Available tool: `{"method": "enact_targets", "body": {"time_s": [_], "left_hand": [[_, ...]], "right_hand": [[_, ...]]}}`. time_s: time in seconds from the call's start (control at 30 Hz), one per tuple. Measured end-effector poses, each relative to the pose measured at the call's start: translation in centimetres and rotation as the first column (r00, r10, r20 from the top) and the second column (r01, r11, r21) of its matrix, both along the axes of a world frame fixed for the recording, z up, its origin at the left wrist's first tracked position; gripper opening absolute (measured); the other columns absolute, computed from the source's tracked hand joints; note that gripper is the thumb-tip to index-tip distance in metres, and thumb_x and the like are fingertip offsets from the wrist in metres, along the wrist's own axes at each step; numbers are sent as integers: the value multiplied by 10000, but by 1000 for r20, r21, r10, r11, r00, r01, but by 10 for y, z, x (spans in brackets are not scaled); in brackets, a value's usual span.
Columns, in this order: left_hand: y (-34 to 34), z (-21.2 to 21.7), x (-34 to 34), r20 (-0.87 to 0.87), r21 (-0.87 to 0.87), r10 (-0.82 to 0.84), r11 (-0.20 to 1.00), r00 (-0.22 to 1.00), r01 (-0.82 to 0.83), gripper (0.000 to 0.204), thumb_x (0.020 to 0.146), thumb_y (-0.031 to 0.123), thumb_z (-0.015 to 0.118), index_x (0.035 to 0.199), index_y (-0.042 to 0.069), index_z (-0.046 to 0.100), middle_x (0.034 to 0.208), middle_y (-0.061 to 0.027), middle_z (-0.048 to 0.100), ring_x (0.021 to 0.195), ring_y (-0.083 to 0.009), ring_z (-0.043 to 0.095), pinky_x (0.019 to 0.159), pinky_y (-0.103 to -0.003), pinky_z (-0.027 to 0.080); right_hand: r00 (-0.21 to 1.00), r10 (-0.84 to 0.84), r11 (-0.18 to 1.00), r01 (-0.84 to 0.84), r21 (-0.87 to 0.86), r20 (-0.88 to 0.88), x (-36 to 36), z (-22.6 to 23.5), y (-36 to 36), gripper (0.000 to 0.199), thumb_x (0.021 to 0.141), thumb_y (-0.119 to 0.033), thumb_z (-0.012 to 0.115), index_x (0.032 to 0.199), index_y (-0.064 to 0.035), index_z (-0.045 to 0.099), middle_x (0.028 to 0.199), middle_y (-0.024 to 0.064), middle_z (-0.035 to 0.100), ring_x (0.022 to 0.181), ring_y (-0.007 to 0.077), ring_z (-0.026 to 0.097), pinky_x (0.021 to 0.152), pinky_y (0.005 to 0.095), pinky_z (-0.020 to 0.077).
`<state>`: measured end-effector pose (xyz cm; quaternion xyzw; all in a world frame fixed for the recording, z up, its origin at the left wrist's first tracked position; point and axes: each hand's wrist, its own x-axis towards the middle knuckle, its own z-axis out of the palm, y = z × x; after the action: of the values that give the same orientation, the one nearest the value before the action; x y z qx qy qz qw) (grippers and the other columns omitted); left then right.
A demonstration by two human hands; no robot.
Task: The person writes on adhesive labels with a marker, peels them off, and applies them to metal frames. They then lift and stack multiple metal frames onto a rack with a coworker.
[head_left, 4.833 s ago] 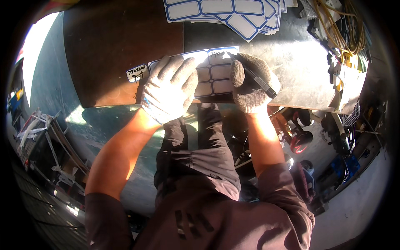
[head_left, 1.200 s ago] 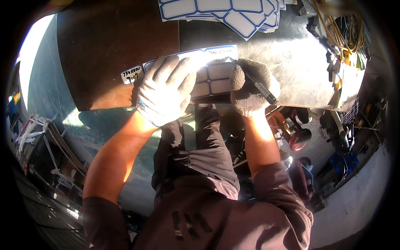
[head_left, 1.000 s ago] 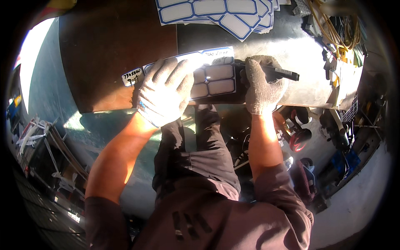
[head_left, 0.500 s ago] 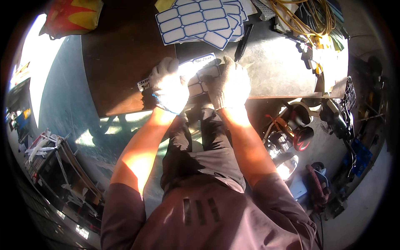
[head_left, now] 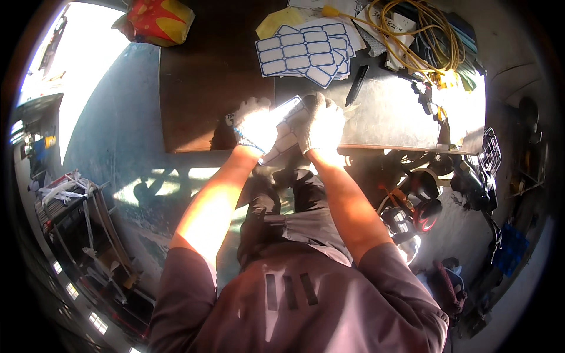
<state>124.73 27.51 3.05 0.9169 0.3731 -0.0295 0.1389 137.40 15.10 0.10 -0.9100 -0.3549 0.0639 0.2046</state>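
- Left hand (head_left: pixel 256 123): gloved, narrow, fingers bent, at the left side of the label sheet; glare washes out the fingertips, so its grip cannot be told.
- Right hand (head_left: pixel 322 125): gloved, narrow, fingers curled onto the right side of the same sheet, holding it.
- Label sheet (head_left: pixel 285 136): white with blue-bordered boxes, between the two hands, slanted, its far end leaning right and its near end reaching past the near edge of the table (head_left: pixel 203 82).
- Small label (head_left: pixel 230 119): dark handwriting on it, just left of the left hand and partly hidden.
- Black marker (head_left: pixel 356 85): lies slantwise on the table, just beyond and right of the right hand.
- Stack of label sheets (head_left: pixel 300 50): fanned unevenly, far of both hands, left of the marker.
- Yellow cable (head_left: pixel 457 56): coiled at the far right.
- Red and yellow bag (head_left: pixel 158 22): at the far left.
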Motion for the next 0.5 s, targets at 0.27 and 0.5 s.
{"method": "enact_targets", "body": {"time_s": [0.27, 0.5], "left_hand": [[-30, -23, -29, 46, -37, 93, 995, 995, -92, 368, 914, 198, 704, 1246, 40, 699, 1161, -193, 700, 1134, -388, 670, 984, -521, 538], [-47, -1, -40, -6, 35, 121, 992, 993, -121, 289, 888, 125, 705, 1169, 60, 692, 1118, -230, 702, 1083, -425, 703, 919, -522, 571]], "right_hand": [[942, -34, 984, -27, -177, -334, -11, 20, 11, 272, 1007, -168, 596, 1227, -61, 715, 1198, 168, 734, 1155, 377, 667, 977, 495, 529], [967, 175, 984, -167, 56, -184, -10, -3, -15, 468, 783, -213, 878, 1224, -141, 738, 1223, 170, 729, 1213, 412, 639, 1062, 515, 528]]}}
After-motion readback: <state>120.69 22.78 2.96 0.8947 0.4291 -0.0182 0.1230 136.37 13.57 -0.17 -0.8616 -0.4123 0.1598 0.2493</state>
